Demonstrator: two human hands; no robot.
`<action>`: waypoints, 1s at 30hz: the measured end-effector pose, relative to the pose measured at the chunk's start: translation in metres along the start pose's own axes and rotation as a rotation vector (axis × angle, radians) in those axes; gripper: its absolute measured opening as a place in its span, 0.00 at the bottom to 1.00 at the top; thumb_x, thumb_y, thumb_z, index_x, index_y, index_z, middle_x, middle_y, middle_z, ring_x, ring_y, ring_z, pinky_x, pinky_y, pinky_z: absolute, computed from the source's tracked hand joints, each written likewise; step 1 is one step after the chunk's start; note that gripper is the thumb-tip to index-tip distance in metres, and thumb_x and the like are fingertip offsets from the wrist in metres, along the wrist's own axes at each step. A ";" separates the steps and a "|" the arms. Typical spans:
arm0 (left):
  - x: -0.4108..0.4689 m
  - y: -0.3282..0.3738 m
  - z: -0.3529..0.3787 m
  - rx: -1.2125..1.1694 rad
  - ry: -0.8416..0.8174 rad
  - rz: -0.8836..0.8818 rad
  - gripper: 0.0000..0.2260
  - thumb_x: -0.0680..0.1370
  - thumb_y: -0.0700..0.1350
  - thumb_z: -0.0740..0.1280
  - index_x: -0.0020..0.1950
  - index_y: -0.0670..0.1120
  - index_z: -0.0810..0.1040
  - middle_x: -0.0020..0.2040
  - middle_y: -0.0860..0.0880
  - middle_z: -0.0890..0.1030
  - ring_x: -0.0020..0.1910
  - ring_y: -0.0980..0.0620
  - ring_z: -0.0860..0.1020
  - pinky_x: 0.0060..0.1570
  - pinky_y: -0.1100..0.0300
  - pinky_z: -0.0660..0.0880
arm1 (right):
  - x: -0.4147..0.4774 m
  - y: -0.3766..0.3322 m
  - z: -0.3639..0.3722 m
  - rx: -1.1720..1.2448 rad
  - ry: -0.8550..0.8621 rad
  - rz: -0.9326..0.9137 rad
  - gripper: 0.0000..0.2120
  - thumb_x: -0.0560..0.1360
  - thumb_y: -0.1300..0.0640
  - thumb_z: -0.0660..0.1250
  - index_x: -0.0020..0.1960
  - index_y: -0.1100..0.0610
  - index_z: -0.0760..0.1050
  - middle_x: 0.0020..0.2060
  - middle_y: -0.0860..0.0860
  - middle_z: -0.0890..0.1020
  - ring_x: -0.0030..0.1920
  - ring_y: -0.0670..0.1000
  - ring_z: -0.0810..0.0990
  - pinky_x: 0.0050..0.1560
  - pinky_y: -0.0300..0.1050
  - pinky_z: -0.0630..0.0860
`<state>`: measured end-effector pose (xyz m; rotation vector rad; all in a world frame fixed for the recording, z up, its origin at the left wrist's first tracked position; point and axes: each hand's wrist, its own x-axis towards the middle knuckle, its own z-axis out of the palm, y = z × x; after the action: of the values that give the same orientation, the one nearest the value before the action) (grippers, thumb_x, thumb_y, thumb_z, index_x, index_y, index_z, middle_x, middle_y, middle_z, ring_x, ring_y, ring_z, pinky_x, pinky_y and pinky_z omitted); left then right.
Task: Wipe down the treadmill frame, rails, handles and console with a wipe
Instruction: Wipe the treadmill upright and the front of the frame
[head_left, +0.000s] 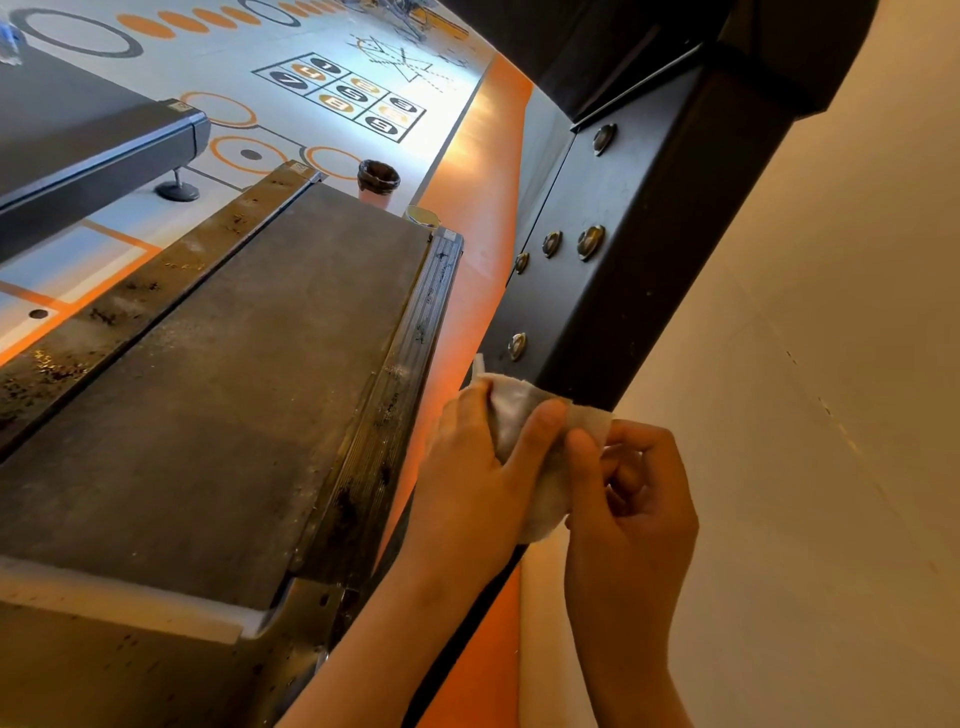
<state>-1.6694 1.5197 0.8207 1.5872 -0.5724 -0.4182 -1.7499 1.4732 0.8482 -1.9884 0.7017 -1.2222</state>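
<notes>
1. The left hand grips a white wipe, fingers curled round its far side and thumb laid across its near face.
2. The right hand pinches the wipe's right edge between thumb and forefinger; its other fingers are curled in toward the palm.
3. The wipe is bunched between the two hands, just below the lower end of the treadmill's black upright post. Its top edge overlaps the post; whether it touches the metal cannot be told.
4. Several round metal bolts stud the post's face, and the lowest one sits just above the wipe.
5. Left of the hands lies the dark treadmill belt, dusty and scuffed.
6. The ribbed right side rail runs along the belt next to the left hand. The left side rail shows dark stains and specks.
7. Beyond the deck, the floor carries an orange band, orange rings and a painted number grid.
8. A small bin with a dark liner stands on the floor near the deck's far end.
9. A second treadmill sits at the upper left.
10. A plain beige wall fills the right side
</notes>
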 end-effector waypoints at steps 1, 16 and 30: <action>0.000 0.000 -0.002 -0.040 -0.023 -0.014 0.40 0.63 0.78 0.49 0.66 0.55 0.64 0.56 0.55 0.75 0.51 0.57 0.77 0.47 0.63 0.77 | 0.001 0.001 0.001 0.001 0.007 -0.013 0.03 0.72 0.50 0.65 0.43 0.45 0.71 0.31 0.39 0.77 0.32 0.43 0.77 0.31 0.29 0.72; 0.017 -0.008 -0.002 -0.365 -0.162 -0.003 0.43 0.66 0.76 0.55 0.74 0.52 0.62 0.56 0.32 0.74 0.46 0.45 0.78 0.53 0.46 0.76 | 0.010 0.017 0.026 -0.008 -0.015 0.009 0.33 0.68 0.36 0.65 0.69 0.38 0.57 0.67 0.36 0.65 0.67 0.36 0.65 0.62 0.26 0.66; 0.046 -0.022 -0.004 -0.450 -0.341 0.078 0.13 0.81 0.61 0.51 0.57 0.61 0.73 0.53 0.76 0.74 0.51 0.75 0.73 0.55 0.76 0.69 | 0.009 0.023 0.049 0.008 0.105 -0.167 0.28 0.80 0.39 0.51 0.73 0.55 0.54 0.64 0.42 0.69 0.62 0.37 0.72 0.55 0.27 0.71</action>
<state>-1.6276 1.4968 0.8021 1.0650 -0.7374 -0.7127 -1.7035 1.4660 0.8195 -2.0210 0.5899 -1.4340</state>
